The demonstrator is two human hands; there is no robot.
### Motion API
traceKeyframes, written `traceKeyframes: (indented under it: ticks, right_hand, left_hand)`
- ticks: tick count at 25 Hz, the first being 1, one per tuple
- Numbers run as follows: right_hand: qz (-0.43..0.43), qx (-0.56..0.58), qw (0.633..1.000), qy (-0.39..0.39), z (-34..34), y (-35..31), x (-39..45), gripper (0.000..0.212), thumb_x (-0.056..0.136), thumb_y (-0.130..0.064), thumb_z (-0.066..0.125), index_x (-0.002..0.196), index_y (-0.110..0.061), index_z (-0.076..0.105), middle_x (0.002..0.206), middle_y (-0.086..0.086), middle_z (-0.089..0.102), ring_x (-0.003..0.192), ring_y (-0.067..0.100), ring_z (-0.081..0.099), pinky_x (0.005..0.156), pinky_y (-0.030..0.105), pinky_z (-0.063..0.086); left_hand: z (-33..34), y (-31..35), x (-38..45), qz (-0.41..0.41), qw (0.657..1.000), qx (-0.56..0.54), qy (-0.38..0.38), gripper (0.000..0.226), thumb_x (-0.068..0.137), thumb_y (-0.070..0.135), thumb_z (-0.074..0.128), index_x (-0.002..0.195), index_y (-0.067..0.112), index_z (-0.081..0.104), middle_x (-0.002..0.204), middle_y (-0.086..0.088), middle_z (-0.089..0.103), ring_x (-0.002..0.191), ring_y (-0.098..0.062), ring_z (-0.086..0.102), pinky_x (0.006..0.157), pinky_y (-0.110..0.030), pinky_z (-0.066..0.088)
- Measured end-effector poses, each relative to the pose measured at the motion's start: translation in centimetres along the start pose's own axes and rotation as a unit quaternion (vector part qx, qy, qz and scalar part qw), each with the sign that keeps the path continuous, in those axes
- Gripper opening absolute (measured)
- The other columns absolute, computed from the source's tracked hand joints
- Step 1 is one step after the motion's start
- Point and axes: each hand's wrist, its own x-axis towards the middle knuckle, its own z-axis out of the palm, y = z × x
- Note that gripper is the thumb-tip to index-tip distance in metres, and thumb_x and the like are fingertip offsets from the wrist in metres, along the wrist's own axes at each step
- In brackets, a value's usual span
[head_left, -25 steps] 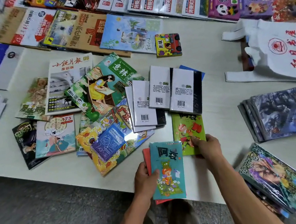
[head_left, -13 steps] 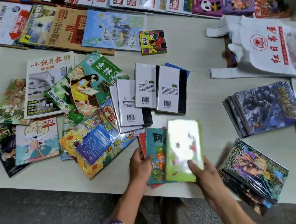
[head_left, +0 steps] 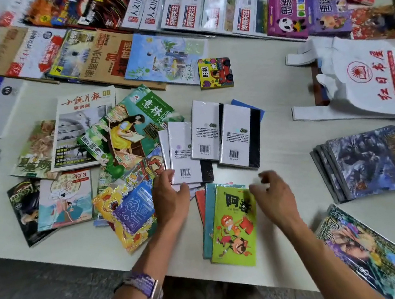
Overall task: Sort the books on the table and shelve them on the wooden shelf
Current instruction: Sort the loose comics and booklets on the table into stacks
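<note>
right hand [head_left: 273, 195] hovers loosely curled, empty, touching the green book's [head_left: 233, 231] top right corner.

A bookshop, seemingly: shrink-wrapped magazines [head_left: 199, 13] in overlapping rows (many duplicates) on a table [head_left: 268, 67], printed carrier bag [head_left: 371, 82].

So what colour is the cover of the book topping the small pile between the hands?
Lime green cover, head view.
</note>
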Motion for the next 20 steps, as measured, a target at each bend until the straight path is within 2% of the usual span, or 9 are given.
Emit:
traceKeyframes:
  ticks: [4,8,10,12,13,14,16,18,20]
  right_hand:
    - [0.106,0.14,0.984,0.024,-0.2,-3.3,9.1,0.063,0.082,-0.03,0.073,0.136,-0.008,0.049,0.13,0.014,0.061,0.112,0.031,0.061,0.087,0.033,0.046]
    - [0.104,0.144,0.984,0.012,1.0,-5.1,11.9,0.048,0.074,-0.037,0.081,0.11,-0.019,0.054,0.108,0.001,0.068,0.078,0.012,0.061,0.062,0.026,0.047]
    - [0.073,0.147,0.986,0.012,1.8,-5.8,11.9,0.053,0.072,-0.04,0.084,0.113,-0.021,0.055,0.099,-0.006,0.066,0.073,0.002,0.058,0.058,0.023,0.043]
    - [0.055,0.128,0.99,-0.002,2.7,-6.6,11.7,0.053,0.07,-0.046,0.084,0.11,-0.027,0.054,0.103,-0.003,0.062,0.077,0.007,0.06,0.063,0.025,0.046]
    - [0.054,0.111,0.992,-0.017,3.0,-7.1,11.4,0.052,0.07,-0.051,0.083,0.107,-0.031,0.052,0.105,-0.002,0.06,0.081,0.013,0.062,0.067,0.027,0.048]
    - [0.052,0.095,0.993,-0.035,3.2,-7.4,11.0,0.052,0.07,-0.057,0.08,0.106,-0.033,0.052,0.105,-0.002,0.058,0.083,0.017,0.063,0.067,0.03,0.053]
    - [0.031,0.069,0.995,-0.065,3.4,-7.4,10.4,0.049,0.073,-0.066,0.072,0.104,-0.032,0.053,0.099,-0.003,0.063,0.083,0.02,0.067,0.065,0.038,0.059]
    - [0.002,0.047,0.994,-0.094,3.7,-7.3,9.8,0.048,0.075,-0.069,0.066,0.103,-0.032,0.055,0.099,-0.001,0.069,0.087,0.023,0.068,0.071,0.037,0.056]
    - [-0.018,0.061,0.99,-0.129,4.2,-7.7,9.3,0.049,0.077,-0.065,0.069,0.108,-0.029,0.058,0.106,0.007,0.07,0.094,0.028,0.068,0.075,0.034,0.052]
  left_hand:
    - [-0.6,1.6,4.2,-0.076,0.997,0.012,-0.024,0.056,0.084,0.018,0.064,0.138,0.011,0.048,0.138,-0.013,0.051,0.124,-0.032,0.05,0.105,-0.046,0.043]
    - [-0.7,2.0,6.9,-0.16,0.981,-0.094,-0.047,0.066,0.073,0.041,0.073,0.129,0.011,0.056,0.125,-0.013,0.062,0.112,-0.032,0.061,0.098,-0.048,0.052]
    - [-0.6,2.1,7.9,-0.186,0.968,-0.159,-0.052,0.058,0.063,0.055,0.075,0.097,0.009,0.065,0.098,-0.011,0.066,0.096,-0.027,0.064,0.085,-0.04,0.054]
    - [-0.4,2.4,8.8,-0.185,0.967,-0.17,-0.03,0.052,0.06,0.062,0.073,0.067,0.014,0.053,0.073,-0.007,0.056,0.078,-0.024,0.057,0.067,-0.03,0.041]
    - [-0.2,2.6,9.1,-0.188,0.967,-0.17,-0.029,0.055,0.061,0.063,0.074,0.071,0.012,0.055,0.077,-0.01,0.057,0.078,-0.026,0.057,0.063,-0.03,0.037]
    - [0.1,2.8,9.3,-0.188,0.965,-0.177,-0.038,0.063,0.063,0.062,0.076,0.09,0.008,0.06,0.094,-0.016,0.063,0.089,-0.03,0.061,0.065,-0.03,0.039]
    - [0.8,2.9,9.4,-0.185,0.964,-0.178,-0.072,0.101,0.066,0.058,0.082,0.144,0.008,0.041,0.148,-0.017,0.047,0.13,-0.034,0.05,0.091,-0.038,0.046]
    - [1.2,2.5,9.3,-0.178,0.967,-0.163,-0.077,0.122,0.063,0.053,0.087,0.157,0.016,0.019,0.163,-0.01,0.027,0.141,-0.027,0.04,0.11,-0.041,0.037]
    - [1.4,2.0,9.4,-0.174,0.966,-0.173,-0.083,0.127,0.061,0.048,0.091,0.158,0.016,0.016,0.164,-0.009,0.025,0.134,-0.02,0.044,0.107,-0.036,0.035]
